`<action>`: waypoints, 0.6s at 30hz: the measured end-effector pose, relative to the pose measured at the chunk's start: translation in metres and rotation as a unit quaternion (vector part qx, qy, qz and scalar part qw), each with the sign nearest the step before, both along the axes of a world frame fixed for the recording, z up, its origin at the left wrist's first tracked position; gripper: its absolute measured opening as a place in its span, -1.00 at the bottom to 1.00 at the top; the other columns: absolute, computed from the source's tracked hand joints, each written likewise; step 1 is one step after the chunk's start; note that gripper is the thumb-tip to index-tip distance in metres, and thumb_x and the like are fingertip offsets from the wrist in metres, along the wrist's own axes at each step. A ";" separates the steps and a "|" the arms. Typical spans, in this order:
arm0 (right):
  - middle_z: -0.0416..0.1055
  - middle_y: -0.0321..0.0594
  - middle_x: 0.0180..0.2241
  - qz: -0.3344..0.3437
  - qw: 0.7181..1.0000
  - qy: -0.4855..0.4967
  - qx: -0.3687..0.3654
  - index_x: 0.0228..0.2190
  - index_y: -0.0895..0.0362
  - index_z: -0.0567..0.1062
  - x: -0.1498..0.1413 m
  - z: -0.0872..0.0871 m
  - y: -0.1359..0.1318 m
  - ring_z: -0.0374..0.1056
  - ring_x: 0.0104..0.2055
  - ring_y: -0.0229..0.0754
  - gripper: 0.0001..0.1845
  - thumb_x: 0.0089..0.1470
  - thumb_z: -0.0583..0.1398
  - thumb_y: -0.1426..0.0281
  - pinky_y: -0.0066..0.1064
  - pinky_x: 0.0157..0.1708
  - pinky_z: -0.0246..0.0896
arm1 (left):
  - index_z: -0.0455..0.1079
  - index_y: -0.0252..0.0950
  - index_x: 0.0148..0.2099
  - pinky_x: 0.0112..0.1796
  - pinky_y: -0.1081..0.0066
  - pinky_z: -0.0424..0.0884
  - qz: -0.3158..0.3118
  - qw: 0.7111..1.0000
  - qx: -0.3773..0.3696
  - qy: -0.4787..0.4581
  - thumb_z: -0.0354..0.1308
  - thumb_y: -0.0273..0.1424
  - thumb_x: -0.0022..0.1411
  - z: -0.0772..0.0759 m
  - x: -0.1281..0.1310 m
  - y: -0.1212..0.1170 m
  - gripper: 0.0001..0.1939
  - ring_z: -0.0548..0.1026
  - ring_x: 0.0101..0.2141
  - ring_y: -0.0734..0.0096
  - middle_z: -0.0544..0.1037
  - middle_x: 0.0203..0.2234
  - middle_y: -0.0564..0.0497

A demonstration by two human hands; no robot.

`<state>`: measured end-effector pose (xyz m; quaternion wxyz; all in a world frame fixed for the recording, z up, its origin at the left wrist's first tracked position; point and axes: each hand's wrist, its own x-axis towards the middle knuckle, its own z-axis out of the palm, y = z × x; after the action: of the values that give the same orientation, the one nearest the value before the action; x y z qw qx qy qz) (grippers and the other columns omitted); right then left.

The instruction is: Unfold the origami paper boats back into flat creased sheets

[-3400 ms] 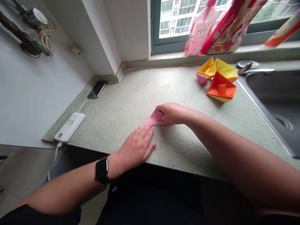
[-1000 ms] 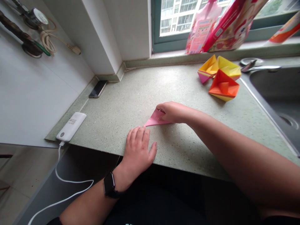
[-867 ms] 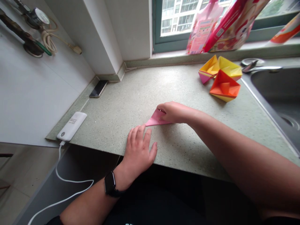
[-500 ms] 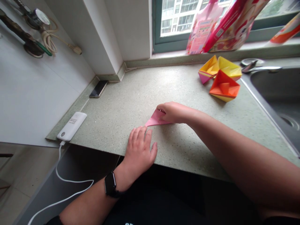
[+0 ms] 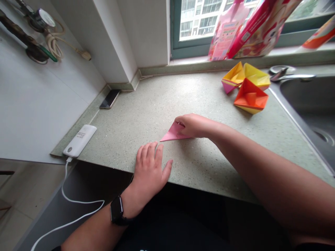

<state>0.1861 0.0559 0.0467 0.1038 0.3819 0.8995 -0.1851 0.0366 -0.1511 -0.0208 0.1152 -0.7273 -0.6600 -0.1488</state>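
A pink sheet of folded paper [image 5: 172, 133] lies on the speckled green countertop [image 5: 146, 108], its pointed corner facing left. My right hand [image 5: 193, 126] is closed over the paper's right part, fingers curled and thumb on its surface, so that end is hidden. Just below and left of the paper's tip, my left hand [image 5: 150, 167] rests palm down at the counter's front edge. Its fingers are stretched out, the thumb is apart, and it holds nothing. A black watch [image 5: 116, 209] is on the left wrist.
Several folded paper pieces in orange, yellow and red [image 5: 251, 97] stand near the steel sink [image 5: 311, 104]. At left are a white power bank [image 5: 80, 141] with a cable and a phone [image 5: 110, 99]. Pink detergent packs [image 5: 227, 35] line the windowsill.
My left hand has slid left and slightly down, away from the paper's tip, which now shows fully. The right hand and the paper have stayed in place.
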 end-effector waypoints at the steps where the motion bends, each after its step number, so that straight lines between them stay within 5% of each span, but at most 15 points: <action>1: 0.64 -0.05 -0.12 -0.001 1.000 -0.001 0.000 -0.10 0.16 0.62 0.000 0.000 0.000 0.43 -0.22 -0.07 -0.71 0.14 0.23 0.44 -0.32 -0.36 0.06 | 0.35 -0.42 0.30 0.25 -0.27 0.39 -0.001 1.000 0.002 -0.003 0.15 -0.25 0.48 0.000 -0.001 -0.001 -0.52 0.45 0.23 -0.25 0.49 0.21 -0.43; 9: 0.63 -0.03 -0.12 0.004 1.000 0.005 0.003 -0.09 0.17 0.62 0.000 -0.002 0.001 0.44 -0.21 -0.07 -0.72 0.16 0.24 0.40 -0.34 -0.34 0.07 | 0.24 -0.44 0.36 0.37 -0.15 0.35 -0.070 0.997 -0.004 -0.044 0.11 -0.34 0.51 -0.002 0.011 0.005 -0.52 0.35 0.38 -0.15 0.38 0.35 -0.43; 18: 0.60 -0.10 -0.22 0.009 1.000 0.012 0.003 -0.16 0.16 0.60 0.001 -0.005 0.002 0.37 -0.29 -0.13 -0.78 0.16 0.22 0.43 -0.32 -0.38 0.01 | 0.20 -0.46 0.39 0.32 -0.20 0.39 -0.056 0.997 -0.027 -0.054 0.10 -0.28 0.50 -0.007 0.017 0.012 -0.45 0.41 0.33 -0.20 0.40 0.33 -0.47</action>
<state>0.1868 0.0584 0.0418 0.0938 0.3715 0.9047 -0.1863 0.0534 -0.1391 -0.0280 0.0515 -0.7569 -0.6271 -0.1762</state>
